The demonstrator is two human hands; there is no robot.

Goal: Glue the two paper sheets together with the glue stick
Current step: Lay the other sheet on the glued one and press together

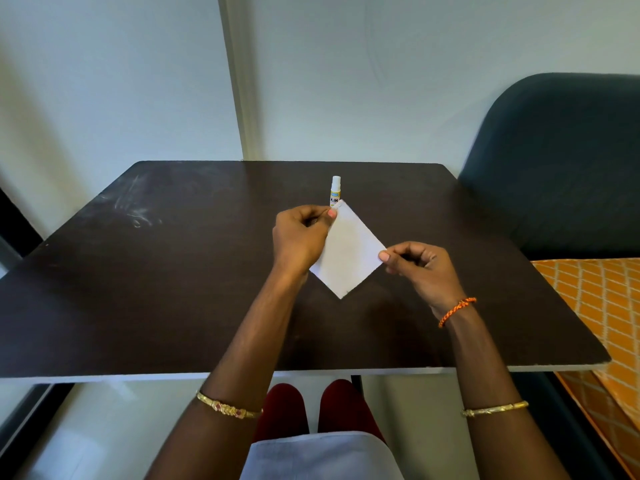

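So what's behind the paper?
The glue stick stands upright on the table behind the paper, cap on. The paper's top corner hides its base. Both hands, left and right, pinch the paper.

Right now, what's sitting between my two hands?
In the head view, the white paper spans the gap: left hand pinches its upper corner, right hand its right corner. The glue stick stands behind.

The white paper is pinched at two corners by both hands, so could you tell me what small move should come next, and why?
Probably lay the white paper flat on the table. Both the left hand and the right hand are occupied, while the glue stick stands capped and untouched just behind.
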